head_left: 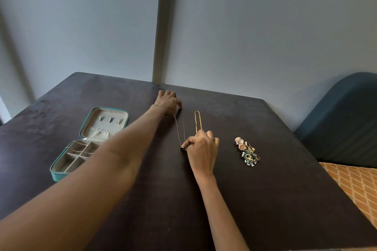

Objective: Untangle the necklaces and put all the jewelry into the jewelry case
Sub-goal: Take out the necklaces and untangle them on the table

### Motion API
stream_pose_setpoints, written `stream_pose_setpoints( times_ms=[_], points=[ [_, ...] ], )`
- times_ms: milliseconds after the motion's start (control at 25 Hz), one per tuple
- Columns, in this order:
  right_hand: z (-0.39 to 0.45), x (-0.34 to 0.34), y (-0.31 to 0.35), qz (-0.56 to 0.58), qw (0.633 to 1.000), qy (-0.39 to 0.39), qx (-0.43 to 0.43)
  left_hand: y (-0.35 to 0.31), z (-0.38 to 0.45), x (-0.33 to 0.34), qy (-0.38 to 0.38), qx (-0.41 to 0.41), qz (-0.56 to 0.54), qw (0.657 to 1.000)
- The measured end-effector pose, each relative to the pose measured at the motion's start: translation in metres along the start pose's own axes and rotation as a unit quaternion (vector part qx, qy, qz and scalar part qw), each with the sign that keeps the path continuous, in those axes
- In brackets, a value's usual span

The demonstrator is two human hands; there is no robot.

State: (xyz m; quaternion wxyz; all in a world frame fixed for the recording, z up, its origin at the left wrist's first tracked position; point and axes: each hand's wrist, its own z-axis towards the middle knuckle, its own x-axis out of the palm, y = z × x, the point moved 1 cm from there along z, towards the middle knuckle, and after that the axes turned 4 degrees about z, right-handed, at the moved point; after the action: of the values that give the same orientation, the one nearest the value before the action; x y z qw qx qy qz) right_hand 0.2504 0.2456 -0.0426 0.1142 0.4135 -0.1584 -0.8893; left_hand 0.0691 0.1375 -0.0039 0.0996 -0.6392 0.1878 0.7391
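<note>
Thin silver chain necklace [180, 128]: lay stretched on dark table [265, 189], far end pinched by left hand [169, 102], pendant end by right hand [201, 147]. Advised: keep taut, lift clear of gold chain [197, 120] toward open teal jewelry case [67, 171].

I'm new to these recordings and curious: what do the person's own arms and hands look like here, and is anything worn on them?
Both arms are bare as far as the picture shows: no sleeves in view. The left hand and right hand wear no gloves, and I can make out no watch or bracelet on either wrist. Whether any finger carries a ring is too small to tell.
</note>
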Motion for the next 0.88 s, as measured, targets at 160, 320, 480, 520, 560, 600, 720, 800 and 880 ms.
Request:
stream_pose_setpoints(
  times_ms=[160,320,480,520,560,600,720,800,880],
  points=[
    [-0.002,-0.002,0.001,-0.013,1.000,-0.006,-0.021,-0.001,0.000,-0.001,0.012,-0.028,-0.030,0.999],
    [-0.003,-0.002,0.001,-0.009,1.000,-0.006,-0.023,0.001,-0.002,-0.002,0.015,-0.051,-0.116,0.992],
    [-0.004,-0.004,0.002,-0.007,1.000,0.007,-0.028,0.009,-0.009,-0.006,0.006,-0.060,-0.120,0.991],
    [-0.006,-0.006,0.003,-0.007,0.999,0.009,-0.033,0.007,-0.011,-0.005,0.018,-0.047,-0.097,0.994],
    [-0.008,-0.008,0.003,-0.009,0.999,0.010,-0.038,0.004,-0.014,-0.003,0.027,-0.039,-0.083,0.995],
    [-0.010,-0.010,0.004,-0.010,0.999,0.010,-0.043,0.001,-0.016,-0.001,0.033,-0.040,-0.079,0.996],
    [-0.016,-0.015,0.006,-0.013,0.998,0.011,-0.055,-0.005,-0.019,0.003,0.041,-0.069,-0.084,0.993],
    [-0.018,-0.016,0.005,-0.009,0.998,0.011,-0.061,-0.007,-0.018,0.003,0.049,-0.081,-0.064,0.993],
    [-0.020,-0.018,0.004,0.003,0.998,0.016,-0.065,-0.008,-0.016,0.003,0.054,-0.092,-0.055,0.993]
  ],
)
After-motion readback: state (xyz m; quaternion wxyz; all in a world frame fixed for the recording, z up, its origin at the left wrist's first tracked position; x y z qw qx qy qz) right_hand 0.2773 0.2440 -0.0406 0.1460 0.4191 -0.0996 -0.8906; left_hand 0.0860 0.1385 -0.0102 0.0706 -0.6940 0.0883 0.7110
